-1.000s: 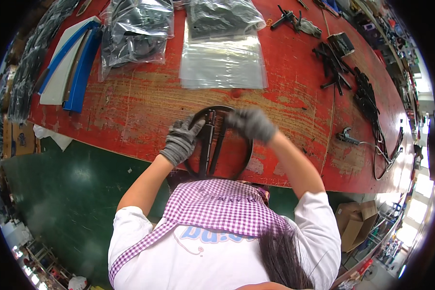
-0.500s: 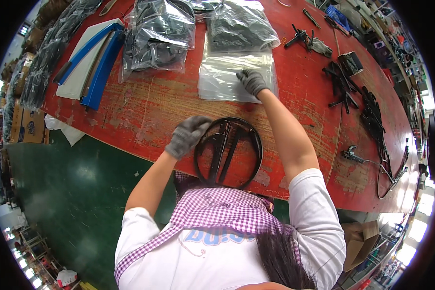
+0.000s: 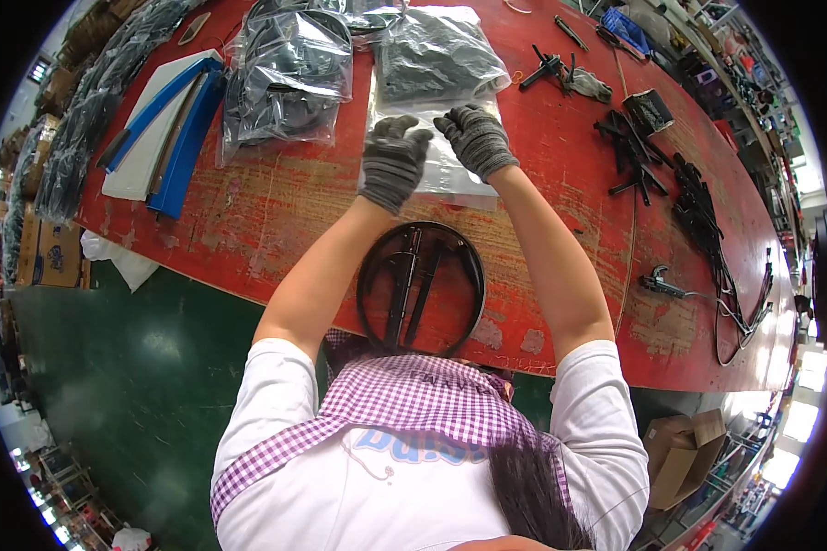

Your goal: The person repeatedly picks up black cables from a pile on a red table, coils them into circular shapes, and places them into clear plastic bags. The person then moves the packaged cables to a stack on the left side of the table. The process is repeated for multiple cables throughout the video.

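Both my hands wear grey knitted gloves and are over a stack of clear plastic bags (image 3: 459, 181). My left hand (image 3: 395, 162) is at the stack's left side, fingers half bent and thumb apart, with nothing visible between them. Close by on the right, my right hand (image 3: 477, 143) has its fingertips pinched together at the film of a bag; the exact grip is partly hidden. Nearer me, at the table's front edge, lies a black ring (image 3: 479, 275) with dark bars inside it. No hand touches it.
Bagged black parts (image 3: 289, 87) and a bag of dark material (image 3: 441, 55) lie beyond my hands. Left is a blue-edged white piece (image 3: 188, 138). Right are black brackets (image 3: 632, 156), cables (image 3: 708, 220) and a lever-like part (image 3: 663, 282) on the red table (image 3: 560, 239).
My left hand has left the black ring and moved forward to the bags beside my right hand. My right hand remains at the bags, its fingers now drawn together.
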{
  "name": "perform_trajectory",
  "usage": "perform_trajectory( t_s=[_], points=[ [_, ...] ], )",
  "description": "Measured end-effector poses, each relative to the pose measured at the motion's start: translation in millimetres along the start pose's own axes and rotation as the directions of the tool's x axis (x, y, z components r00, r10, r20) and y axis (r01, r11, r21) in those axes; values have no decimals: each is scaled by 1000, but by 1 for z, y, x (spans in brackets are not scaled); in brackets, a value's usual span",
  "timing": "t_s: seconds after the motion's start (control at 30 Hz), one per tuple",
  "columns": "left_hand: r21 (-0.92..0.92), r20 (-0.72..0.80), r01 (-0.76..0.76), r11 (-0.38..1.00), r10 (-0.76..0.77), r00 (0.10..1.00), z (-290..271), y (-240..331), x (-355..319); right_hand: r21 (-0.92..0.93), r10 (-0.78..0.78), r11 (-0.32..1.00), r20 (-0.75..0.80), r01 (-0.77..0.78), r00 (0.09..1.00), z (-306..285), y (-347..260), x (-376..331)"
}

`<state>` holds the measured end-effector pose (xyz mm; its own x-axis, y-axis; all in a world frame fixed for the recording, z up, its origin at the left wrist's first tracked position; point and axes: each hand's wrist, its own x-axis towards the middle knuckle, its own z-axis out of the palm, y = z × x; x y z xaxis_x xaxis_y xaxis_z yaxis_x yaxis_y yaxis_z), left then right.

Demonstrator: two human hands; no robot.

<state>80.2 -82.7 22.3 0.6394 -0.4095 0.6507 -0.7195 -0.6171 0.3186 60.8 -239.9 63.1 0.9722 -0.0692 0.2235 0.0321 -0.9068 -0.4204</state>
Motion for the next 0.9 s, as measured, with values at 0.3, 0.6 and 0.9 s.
perform_trajectory(
  t_s=[0.3, 0.6, 0.9],
  points=[
    [42, 200, -173, 984, 162, 966, -9, -30, -30, -72, 75, 995, 18, -73, 997, 0, 12, -21],
    [287, 331, -259, 922, 159, 930, -2, -38, -27, -609, -327, 722, 119, 328, 938, 38, 21, -68],
    [433, 581, -157, 888, -142, 801, 14, -47, -65, -343, 61, 938, 9, -54, 998, 46, 68, -127]
  ],
)
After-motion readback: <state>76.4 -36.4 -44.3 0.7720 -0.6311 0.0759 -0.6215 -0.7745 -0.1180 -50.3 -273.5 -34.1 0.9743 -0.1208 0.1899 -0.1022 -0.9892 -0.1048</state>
